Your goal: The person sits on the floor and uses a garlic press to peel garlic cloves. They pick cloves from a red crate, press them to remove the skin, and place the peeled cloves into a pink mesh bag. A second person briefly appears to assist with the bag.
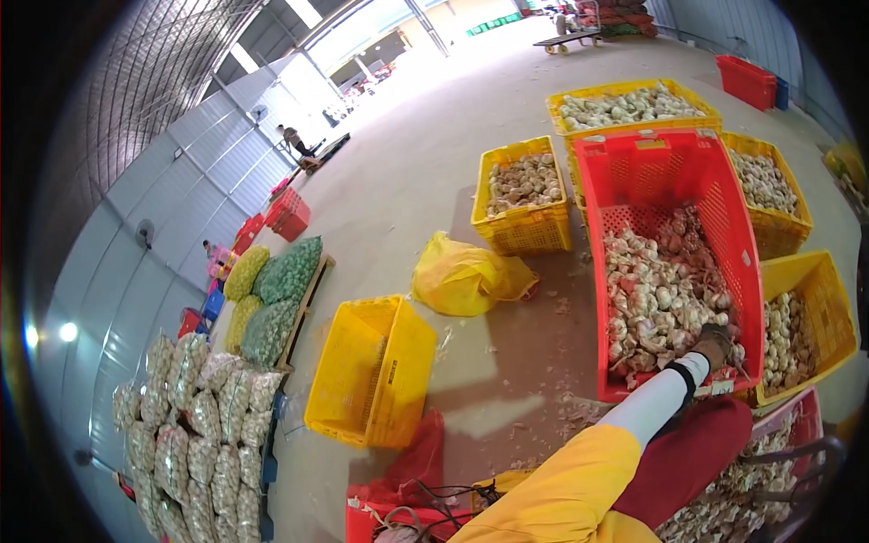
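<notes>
My left hand (713, 347), in a dark glove, reaches down into the near end of a red plastic crate (743, 271). It touches the garlic bulbs (655, 292) heaped there, and its fingers are too dark and small to show whether they grip one. A white sleeve with a black wrist strap (684, 380) covers my forearm below a yellow sleeve. The bulbs have reddish, papery skins, and loose skins gather at the near end. My right hand is out of view.
Yellow crates of garlic (523, 227) stand around the red crate. A yellow mesh bag (468, 275) and a yellow crate (407, 380) sit to the left. Bagged garlic (197, 434) is stacked on pallets. A person (293, 139) stands far off by a pallet truck.
</notes>
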### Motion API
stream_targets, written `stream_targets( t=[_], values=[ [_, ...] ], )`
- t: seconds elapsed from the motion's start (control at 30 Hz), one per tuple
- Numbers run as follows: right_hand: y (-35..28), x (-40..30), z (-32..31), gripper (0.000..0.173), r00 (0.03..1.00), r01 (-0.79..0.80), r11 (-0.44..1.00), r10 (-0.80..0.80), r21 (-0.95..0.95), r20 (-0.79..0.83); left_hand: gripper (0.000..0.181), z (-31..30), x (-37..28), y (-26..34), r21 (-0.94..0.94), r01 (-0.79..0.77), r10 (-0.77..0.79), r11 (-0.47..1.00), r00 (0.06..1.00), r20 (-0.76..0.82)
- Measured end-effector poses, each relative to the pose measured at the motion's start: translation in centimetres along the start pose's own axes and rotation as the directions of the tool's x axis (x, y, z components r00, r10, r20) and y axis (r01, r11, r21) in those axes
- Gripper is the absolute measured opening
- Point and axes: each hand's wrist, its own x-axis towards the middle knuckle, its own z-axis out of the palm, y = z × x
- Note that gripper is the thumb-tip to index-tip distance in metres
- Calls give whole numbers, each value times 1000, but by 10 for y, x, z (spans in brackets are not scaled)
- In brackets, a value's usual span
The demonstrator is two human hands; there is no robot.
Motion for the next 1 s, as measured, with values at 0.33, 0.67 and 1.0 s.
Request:
stream_targets(
  t=[0.33,0.67,1.0],
  values=[
    [12,4,-15,28,999,-19,1000,19,-13,-28,26,0,-14,-18,-253,-74,43,965,991,-126],
    [47,-11,-47,26,977,-170,984,175,55,-123,29,1,-29,24,-949,234,-161,-210,949,270],
    [19,-24,-34,35,960,24,998,-8,53,-279,30,31,-59,72,-938,233,-9,257,971,239]
  ],
)
